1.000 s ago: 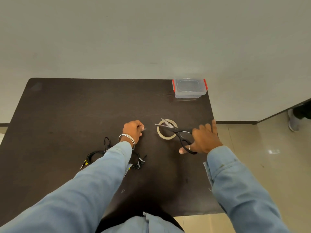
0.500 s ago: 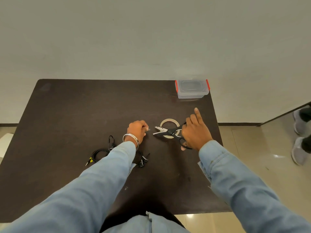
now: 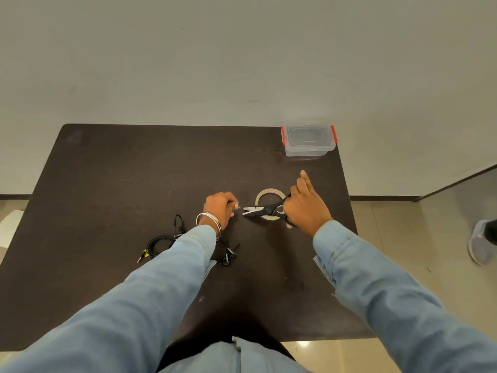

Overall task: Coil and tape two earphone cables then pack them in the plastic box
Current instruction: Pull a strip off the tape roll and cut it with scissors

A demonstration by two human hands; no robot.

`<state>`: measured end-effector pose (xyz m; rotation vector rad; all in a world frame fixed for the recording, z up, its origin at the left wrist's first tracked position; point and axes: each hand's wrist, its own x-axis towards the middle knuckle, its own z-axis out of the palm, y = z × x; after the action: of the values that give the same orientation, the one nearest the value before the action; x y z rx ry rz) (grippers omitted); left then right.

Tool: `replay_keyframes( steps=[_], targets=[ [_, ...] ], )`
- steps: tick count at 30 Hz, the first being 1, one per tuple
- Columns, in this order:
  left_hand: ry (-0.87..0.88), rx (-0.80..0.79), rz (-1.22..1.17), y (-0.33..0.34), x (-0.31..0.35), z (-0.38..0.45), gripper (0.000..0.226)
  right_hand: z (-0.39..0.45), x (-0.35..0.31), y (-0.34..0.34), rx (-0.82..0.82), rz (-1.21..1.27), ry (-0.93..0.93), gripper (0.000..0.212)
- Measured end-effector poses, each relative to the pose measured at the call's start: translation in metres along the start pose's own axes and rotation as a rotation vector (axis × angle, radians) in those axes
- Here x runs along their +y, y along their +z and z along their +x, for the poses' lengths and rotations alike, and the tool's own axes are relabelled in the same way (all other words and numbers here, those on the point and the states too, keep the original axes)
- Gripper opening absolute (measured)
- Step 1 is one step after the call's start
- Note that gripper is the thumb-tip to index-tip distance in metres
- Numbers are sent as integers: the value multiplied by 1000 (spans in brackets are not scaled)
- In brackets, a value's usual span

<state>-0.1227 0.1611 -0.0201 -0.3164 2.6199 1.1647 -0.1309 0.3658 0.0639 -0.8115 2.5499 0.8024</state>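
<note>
My right hand (image 3: 305, 207) grips black scissors (image 3: 262, 210), blades pointing left over the roll of clear tape (image 3: 269, 198) lying on the dark table (image 3: 134, 170). My left hand (image 3: 219, 207) is pinched on the free end of a tape strip right at the blade tips. One coiled black earphone cable (image 3: 158, 242) lies left of my left forearm. A second black earphone cable (image 3: 228, 254) lies just right of that forearm, partly hidden by the sleeve. The clear plastic box (image 3: 308, 141) with red clips stands shut at the far right corner.
The table's right edge runs close past my right forearm, with tiled floor beyond. A grey shoe (image 3: 481, 242) of another person stands on that floor. Something white (image 3: 9, 227) lies on the floor left of the table.
My right hand lifted the scissors off the tape roll, turned the blades toward my left hand and brought them up to the tape strip. My left hand stayed put.
</note>
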Motion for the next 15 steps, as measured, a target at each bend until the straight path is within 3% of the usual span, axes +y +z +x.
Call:
replay_keyframes(
  steps=[11,15],
  targets=[
    [-71,23,-101,2,-9,1,20,3,4,7,9,67,43,35],
    [-139,37,-214,3,-17,1,27,1,2,14,34,71,92,46]
  ],
)
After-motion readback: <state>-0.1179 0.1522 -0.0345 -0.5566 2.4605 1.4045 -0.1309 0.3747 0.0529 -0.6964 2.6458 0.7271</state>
